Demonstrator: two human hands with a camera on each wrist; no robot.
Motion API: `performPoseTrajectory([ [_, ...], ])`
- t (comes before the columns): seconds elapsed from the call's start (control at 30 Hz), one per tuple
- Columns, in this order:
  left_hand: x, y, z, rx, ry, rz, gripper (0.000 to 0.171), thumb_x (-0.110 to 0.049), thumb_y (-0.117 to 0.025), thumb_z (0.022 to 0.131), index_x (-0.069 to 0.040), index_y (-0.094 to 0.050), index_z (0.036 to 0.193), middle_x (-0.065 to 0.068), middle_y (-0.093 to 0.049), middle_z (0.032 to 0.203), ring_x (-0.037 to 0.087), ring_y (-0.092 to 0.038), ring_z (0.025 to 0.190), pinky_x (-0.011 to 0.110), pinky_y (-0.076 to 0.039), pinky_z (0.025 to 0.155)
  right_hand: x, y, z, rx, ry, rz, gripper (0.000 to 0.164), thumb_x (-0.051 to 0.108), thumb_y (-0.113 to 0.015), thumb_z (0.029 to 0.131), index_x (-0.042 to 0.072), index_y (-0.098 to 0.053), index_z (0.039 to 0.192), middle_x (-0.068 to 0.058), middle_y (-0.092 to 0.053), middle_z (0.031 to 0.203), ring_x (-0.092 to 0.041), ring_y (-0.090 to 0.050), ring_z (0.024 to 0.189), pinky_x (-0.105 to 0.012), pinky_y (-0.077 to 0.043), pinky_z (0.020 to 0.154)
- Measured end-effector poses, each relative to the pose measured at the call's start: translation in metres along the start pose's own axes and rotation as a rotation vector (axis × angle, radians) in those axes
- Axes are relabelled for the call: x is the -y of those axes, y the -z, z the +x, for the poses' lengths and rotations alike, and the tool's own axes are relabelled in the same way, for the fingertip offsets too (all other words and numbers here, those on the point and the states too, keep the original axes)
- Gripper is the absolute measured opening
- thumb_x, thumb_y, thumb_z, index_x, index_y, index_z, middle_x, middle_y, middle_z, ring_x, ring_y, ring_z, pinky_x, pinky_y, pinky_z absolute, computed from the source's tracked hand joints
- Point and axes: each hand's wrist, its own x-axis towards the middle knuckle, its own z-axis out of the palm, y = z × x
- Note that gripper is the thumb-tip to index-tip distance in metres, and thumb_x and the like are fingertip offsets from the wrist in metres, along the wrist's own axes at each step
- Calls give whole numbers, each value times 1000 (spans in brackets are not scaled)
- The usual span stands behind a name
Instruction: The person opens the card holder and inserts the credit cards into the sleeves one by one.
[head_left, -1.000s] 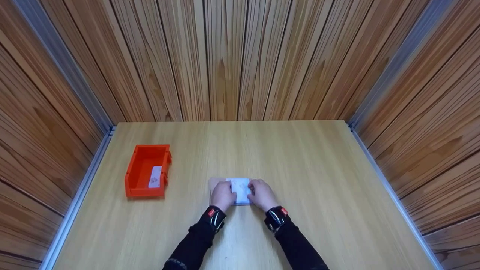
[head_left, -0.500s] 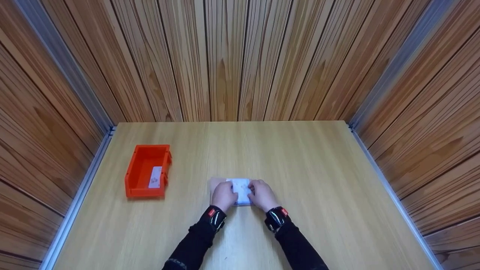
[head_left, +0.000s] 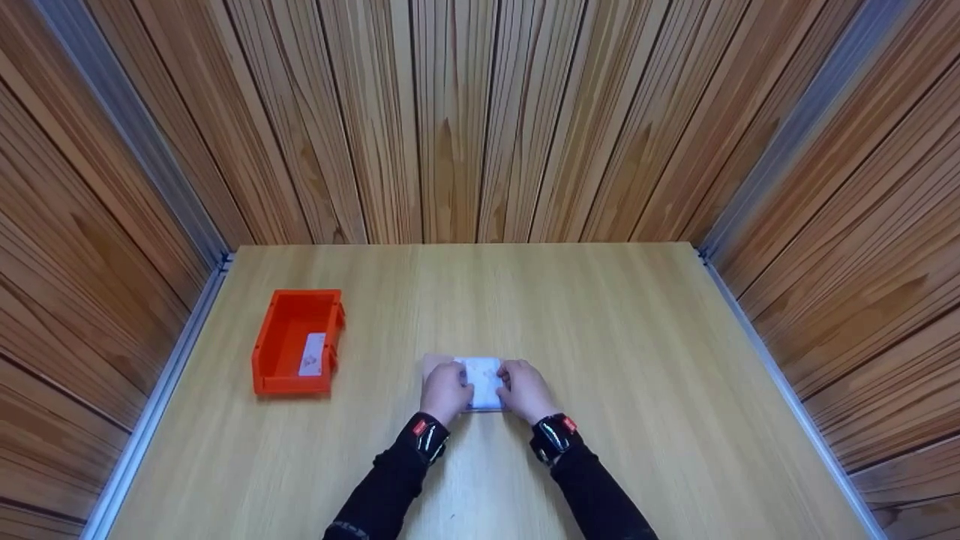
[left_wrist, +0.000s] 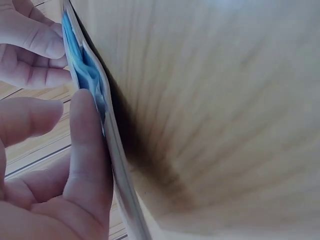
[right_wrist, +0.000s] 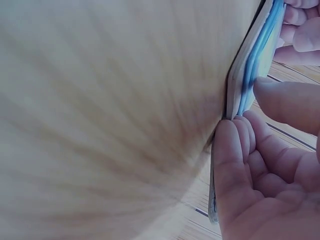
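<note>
A small flat packet (head_left: 483,384) lies in front of me. It has a faintly patterned white top, pale cover layers and folded blue layers (left_wrist: 87,70) along its near edge. A pinkish flap (head_left: 435,363) sticks out at its left. My left hand (head_left: 446,392) holds the left side with curled fingers; in the left wrist view one finger (left_wrist: 90,145) presses on the near edge and another fingertip stands apart. My right hand (head_left: 526,391) grips the right side, its thumb (right_wrist: 287,102) at the blue edge and its fingers (right_wrist: 230,155) against the corner. My hands hide the packet's ends.
An orange bin (head_left: 266,341) stands on the wooden table (head_left: 600,322) to the left. A white card with small printed marks (head_left: 312,354) is at the bin's right side. Plank walls (head_left: 450,120) enclose the table at the back and both sides.
Both hands stay almost in place on the packet. The pinkish flap at the left shows slightly narrower now beside my left hand. The bin has not moved.
</note>
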Motion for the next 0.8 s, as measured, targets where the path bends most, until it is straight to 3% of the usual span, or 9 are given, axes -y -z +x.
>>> performPoseTrajectory([
  [0.17, 1, 6, -2, -99, -11, 28, 16, 0, -71, 78, 5, -70, 93, 12, -65, 85, 29, -63, 83, 43, -51, 74, 1, 1, 0, 9, -28, -5, 22, 1, -75, 82, -3, -63, 99, -9, -59, 91, -26, -59, 86, -41, -49, 79],
  [0.37, 7, 16, -3, -228, -29, 85, 13, -2, -69, 83, 4, -72, 94, 15, -68, 90, 32, -65, 86, 45, -52, 76, 2, 1, 1, 21, -57, 8, 22, 1, -75, 82, -2, -64, 100, -9, -59, 92, -26, -59, 86, -41, -50, 80],
  [0.63, 16, 27, -4, -226, 32, 63, 20, -2, -72, 81, 4, -72, 100, 10, -64, 84, 28, -62, 83, 42, -51, 75, 2, 0, 2, 25, -63, 14, 22, 1, -74, 82, -3, -63, 101, -10, -60, 93, -26, -59, 86, -41, -50, 80],
  [0.8, 23, 29, -7, -267, 53, 60, 16, 0, -70, 80, 3, -72, 95, 11, -64, 85, 29, -62, 83, 43, -51, 75, 2, 1, 1, 24, -61, 8, 22, 2, -75, 82, -3, -63, 100, -10, -59, 92, -26, -59, 87, -41, -49, 80],
])
